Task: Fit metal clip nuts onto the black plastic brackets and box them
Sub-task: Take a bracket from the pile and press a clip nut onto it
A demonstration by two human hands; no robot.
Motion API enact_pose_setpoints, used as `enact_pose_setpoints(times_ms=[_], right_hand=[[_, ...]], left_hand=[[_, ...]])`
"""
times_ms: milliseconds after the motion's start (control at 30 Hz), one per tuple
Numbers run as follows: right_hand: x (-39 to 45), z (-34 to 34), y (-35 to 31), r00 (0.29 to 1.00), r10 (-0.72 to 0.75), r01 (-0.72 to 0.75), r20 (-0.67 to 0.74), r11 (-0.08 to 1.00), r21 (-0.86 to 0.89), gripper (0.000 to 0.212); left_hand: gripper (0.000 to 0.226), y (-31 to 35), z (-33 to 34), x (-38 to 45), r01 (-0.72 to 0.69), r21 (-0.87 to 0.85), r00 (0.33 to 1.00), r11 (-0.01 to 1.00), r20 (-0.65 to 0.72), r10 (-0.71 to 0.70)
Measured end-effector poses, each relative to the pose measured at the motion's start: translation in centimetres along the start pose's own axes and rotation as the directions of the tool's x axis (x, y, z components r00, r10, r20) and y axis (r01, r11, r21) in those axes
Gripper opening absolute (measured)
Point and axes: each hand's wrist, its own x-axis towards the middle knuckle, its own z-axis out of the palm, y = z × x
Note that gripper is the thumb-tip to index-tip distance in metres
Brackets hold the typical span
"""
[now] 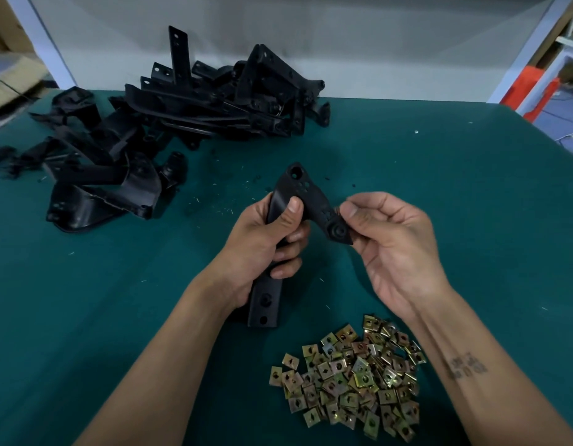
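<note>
Left hand [262, 249] wrapped tight round the long leg of a black bracket [306, 201], held up over the green desk [472, 194]. Right hand [398, 243] pinching the bracket's short bent end with thumb and fingers curled, a bit of something brown at the fingertips, too small to tell what. Pile of shiny gold nuts [352, 378] on the desk near the right arm, and a big heap of black brackets [169, 123] far back on the left.
</note>
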Motion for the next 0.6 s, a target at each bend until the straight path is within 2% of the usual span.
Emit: enact_pose_setpoints(times_ms=[167, 300, 400, 600], right_hand=[[-0.3, 0.7, 0.4, 0.997, -0.047, 0.046, -0.059, 0.999, -0.017, 0.013], [-0.5, 1.0, 0.6, 0.984, -0.141, 0.126, -0.108, 0.983, -0.137, 0.011], [-0.6, 1.4, 0.8, 0.976, -0.178, 0.157, -0.125, 0.974, -0.164, 0.008], [-0.9, 1.4, 0.4, 0.994, -0.105, 0.102, -0.019, 0.991, -0.089, 0.002]], left_hand=[[0.024, 0.0, 0.0, 0.0, -0.013, 0.026, 1.000, 1.000, -0.006, 0.013], [0.022, 0.1, 0.1, -0.1, -0.024, 0.041, 1.000, 0.999, -0.010, 0.025], [0.025, 0.1, 0.1, -0.2, -0.030, 0.057, 0.999, 0.998, -0.017, 0.031], [0.023, 0.1, 0.1, -0.3, -0.057, 0.085, 0.998, 0.995, -0.025, 0.060]])
